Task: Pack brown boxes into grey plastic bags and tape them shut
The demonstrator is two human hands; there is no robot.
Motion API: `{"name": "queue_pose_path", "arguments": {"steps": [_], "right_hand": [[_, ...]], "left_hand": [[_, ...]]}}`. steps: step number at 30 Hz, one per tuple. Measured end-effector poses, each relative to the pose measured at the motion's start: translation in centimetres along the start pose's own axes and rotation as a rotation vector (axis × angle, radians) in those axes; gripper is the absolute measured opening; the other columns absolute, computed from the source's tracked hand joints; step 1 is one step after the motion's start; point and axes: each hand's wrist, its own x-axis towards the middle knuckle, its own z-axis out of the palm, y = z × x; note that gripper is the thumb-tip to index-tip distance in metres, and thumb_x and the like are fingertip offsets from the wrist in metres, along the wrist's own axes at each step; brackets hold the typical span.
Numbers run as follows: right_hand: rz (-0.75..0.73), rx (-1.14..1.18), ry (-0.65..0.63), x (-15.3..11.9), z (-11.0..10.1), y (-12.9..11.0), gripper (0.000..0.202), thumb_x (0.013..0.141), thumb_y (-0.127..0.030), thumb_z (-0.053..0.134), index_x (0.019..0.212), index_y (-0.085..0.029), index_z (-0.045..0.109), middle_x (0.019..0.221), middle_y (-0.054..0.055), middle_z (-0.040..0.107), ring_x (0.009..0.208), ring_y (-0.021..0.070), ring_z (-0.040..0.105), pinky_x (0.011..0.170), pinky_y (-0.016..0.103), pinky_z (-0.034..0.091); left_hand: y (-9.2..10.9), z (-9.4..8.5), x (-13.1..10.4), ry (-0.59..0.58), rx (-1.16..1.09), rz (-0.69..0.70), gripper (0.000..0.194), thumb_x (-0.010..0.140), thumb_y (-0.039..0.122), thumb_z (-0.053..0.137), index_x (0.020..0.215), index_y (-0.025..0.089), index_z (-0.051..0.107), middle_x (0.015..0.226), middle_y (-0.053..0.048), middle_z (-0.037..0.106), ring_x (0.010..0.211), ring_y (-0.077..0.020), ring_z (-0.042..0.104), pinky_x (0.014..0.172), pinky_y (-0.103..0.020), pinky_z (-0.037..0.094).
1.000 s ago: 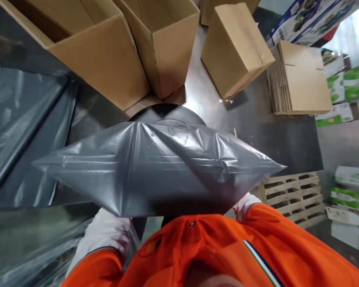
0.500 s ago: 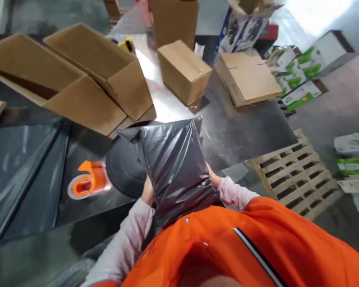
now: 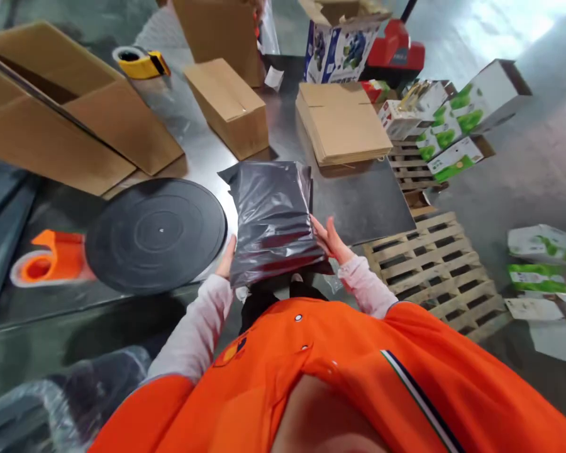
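A black plastic-wrapped package [image 3: 274, 214] lies at the near edge of the dark table [image 3: 358, 201], part of it over the edge. Against its left side is my left hand [image 3: 227, 257], its fingers mostly hidden by the package. My right hand [image 3: 330, 239] rests on the package's right side with thumb and fingers apart. Left of the package sits a round black turntable [image 3: 155, 234]. An orange tape dispenser [image 3: 59, 258] stands farther left.
Open cardboard boxes [image 3: 75, 107] stand at the left, near a yellow tape roll [image 3: 144, 63]. A closed box [image 3: 231, 110] and stacked flat cartons [image 3: 342, 123] are behind the package. A wooden pallet [image 3: 434, 270] lies on the floor at the right.
The package has moved forward from my body and lies flatter, farther from the turntable, which is now fully exposed. The fingers of my right hand have come into view. The camera view has shifted.
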Motion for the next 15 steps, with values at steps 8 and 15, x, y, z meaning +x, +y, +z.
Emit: {"name": "queue_pose_path", "arguments": {"steps": [8, 15], "right_hand": [[-0.471, -0.653, 0.231, 0.0, -2.8, 0.0, 0.087, 0.098, -0.074, 0.058, 0.162, -0.016, 0.055, 0.17, 0.022, 0.047, 0.162, 0.036, 0.041, 0.137, 0.057, 0.028], [-0.652, -1.397, -0.233, 6.2, 1.7, -5.2, 0.067, 0.105, -0.048, 0.06, 0.164, -0.016, 0.054, 0.178, 0.017, 0.036, 0.17, 0.042, 0.022, 0.135, 0.076, 0.002]], "left_hand": [[-0.5, -3.2, -2.8, 0.276, 0.164, -0.059, 0.093, 0.087, 0.079, 0.06, 0.149, 0.009, 0.064, 0.159, -0.023, 0.06, 0.154, -0.0466, 0.047, 0.132, -0.058, 0.034], [7.1, 1.6, 4.0, 0.053, 0.971, 0.456, 0.103, 0.095, 0.071, 0.069, 0.175, 0.014, 0.037, 0.182, -0.023, 0.022, 0.171, -0.0442, 0.014, 0.135, -0.07, 0.013]]}}
